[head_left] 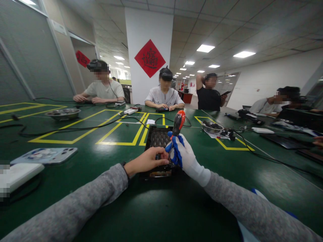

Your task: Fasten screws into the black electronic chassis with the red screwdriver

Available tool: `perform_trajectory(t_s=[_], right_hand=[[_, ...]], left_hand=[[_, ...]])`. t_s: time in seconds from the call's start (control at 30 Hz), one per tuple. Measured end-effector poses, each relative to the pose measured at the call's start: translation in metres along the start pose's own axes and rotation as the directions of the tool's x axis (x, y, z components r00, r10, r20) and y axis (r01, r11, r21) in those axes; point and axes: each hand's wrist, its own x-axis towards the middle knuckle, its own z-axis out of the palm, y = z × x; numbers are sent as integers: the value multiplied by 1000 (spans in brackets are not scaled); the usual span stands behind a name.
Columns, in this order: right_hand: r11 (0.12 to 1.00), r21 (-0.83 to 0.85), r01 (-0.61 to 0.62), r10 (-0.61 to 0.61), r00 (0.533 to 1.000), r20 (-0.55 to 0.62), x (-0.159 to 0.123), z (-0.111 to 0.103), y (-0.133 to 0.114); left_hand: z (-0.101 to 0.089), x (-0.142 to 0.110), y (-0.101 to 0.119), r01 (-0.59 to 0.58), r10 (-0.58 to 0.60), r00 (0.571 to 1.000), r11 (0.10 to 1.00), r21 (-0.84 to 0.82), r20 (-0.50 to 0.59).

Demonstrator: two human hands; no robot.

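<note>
In the head view, my right hand (185, 154) wears a white glove with blue fingers and grips a screwdriver (179, 123) by its lower part. The red and black handle points up, and the shaft runs down behind my fingers. My bare left hand (150, 159) is closed, thumb and fingers pinched together beside the shaft; what they hold is hidden. Both hands are over a black rectangular housing (159, 136) with a dark, patterned inside. Its near end shows a brownish part (160, 173). The screwdriver's tip cannot be seen.
On the green table (106, 201) with yellow tape, a phone (45, 155) and a white device (24, 174) lie left. A metal bowl (63, 114) stands farther back; another bowl (212, 127) holds dark parts at right. Black cables (83, 128) cross the table. Several people sit around it.
</note>
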Motion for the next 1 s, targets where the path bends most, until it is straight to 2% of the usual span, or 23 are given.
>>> perform_trajectory(t_s=[0.3,0.53,0.7,1.0], right_hand=[[1000,-5,-10,10,1000,-11,1,-1,3],[1000,-10,10,-10,1000,-21,1,0,2],[1000,2,-17,17,1000,-23,1,0,0],[1000,-10,5,-5,1000,-31,1,0,1]], left_hand=[[-1,-1,4,-9,9,1000,1000,-2,21],[1,-1,0,12,-12,1000,1000,-16,-17],[-1,-2,2,-29,29,1000,999,-31,1],[-1,-1,-1,-53,53,998,999,-4,-20]])
